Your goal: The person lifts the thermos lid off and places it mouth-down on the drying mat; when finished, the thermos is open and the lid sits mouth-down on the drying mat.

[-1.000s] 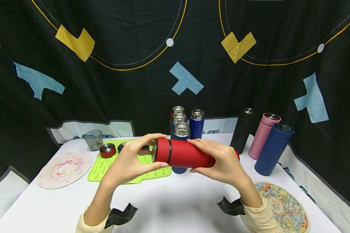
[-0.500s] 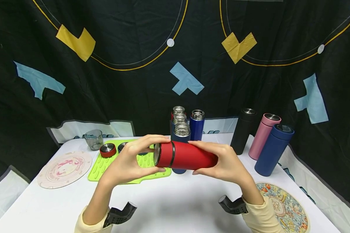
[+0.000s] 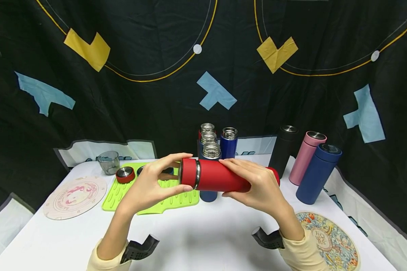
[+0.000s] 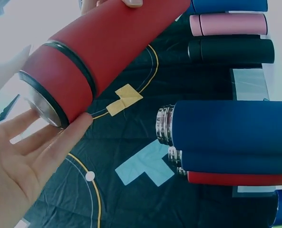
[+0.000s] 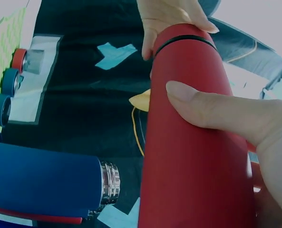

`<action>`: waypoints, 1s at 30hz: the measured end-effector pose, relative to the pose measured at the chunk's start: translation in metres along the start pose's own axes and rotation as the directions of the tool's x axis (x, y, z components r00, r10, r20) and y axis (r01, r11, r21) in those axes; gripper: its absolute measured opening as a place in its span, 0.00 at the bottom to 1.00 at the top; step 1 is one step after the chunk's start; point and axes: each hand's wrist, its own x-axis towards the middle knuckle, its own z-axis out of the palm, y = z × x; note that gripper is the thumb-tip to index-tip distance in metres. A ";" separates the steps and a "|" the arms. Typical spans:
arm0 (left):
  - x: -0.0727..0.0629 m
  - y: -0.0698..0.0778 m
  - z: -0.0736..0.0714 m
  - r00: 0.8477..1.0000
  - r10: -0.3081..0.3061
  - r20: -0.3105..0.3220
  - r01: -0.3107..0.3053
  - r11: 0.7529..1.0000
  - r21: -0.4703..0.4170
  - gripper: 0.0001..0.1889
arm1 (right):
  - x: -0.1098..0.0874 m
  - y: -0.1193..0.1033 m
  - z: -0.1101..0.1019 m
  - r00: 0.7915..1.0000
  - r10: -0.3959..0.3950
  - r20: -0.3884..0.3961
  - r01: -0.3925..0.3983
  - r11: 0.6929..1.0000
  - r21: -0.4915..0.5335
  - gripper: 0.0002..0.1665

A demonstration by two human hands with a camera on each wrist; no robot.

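A red thermos bottle (image 3: 220, 176) is held on its side in the air above the table, its lid end toward the left. My left hand (image 3: 149, 184) holds the red lid (image 3: 188, 174), thumb below and fingers above. The right hand (image 3: 257, 180) grips the body, its thumb underneath in the head view. A dark, shiny band (image 4: 72, 61) runs between lid and body in the left wrist view. The lid's steel top (image 4: 42, 105) faces the left palm. In the right wrist view, the right thumb (image 5: 202, 102) lies along the red body.
Several lidless bottles (image 3: 228, 145) stand behind the red one. A green mat (image 3: 122, 195) bears several lids, with a glass cup (image 3: 109, 162) beside it. Black (image 3: 283, 150), pink (image 3: 306, 158) and blue (image 3: 319, 175) bottles stand right. Round mats lie left (image 3: 75, 197) and right (image 3: 329, 241).
The bottle's lid end swung slightly toward me half a second ago and has turned back. Both hands have risen slightly with it. The band by the lid now looks silvery in the head view.
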 end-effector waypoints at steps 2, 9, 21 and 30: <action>0.001 -0.001 0.000 0.999 0.047 0.021 -0.047 0.999 0.002 0.36 | 0.000 0.001 0.000 1.000 0.001 0.002 -0.001 1.000 0.019 0.47; 0.002 -0.002 -0.001 0.982 0.184 0.038 -0.184 0.983 0.003 0.41 | -0.003 0.004 -0.001 0.999 0.032 0.027 -0.035 0.995 0.090 0.47; -0.001 -0.003 0.000 0.997 0.075 -0.023 -0.074 0.997 0.015 0.39 | -0.001 0.002 0.003 1.000 0.016 0.014 -0.016 1.000 -0.002 0.49; 0.000 -0.003 0.000 0.997 -0.026 -0.079 0.026 1.000 0.008 0.35 | 0.000 0.005 0.006 0.998 -0.032 -0.053 0.027 0.995 -0.096 0.51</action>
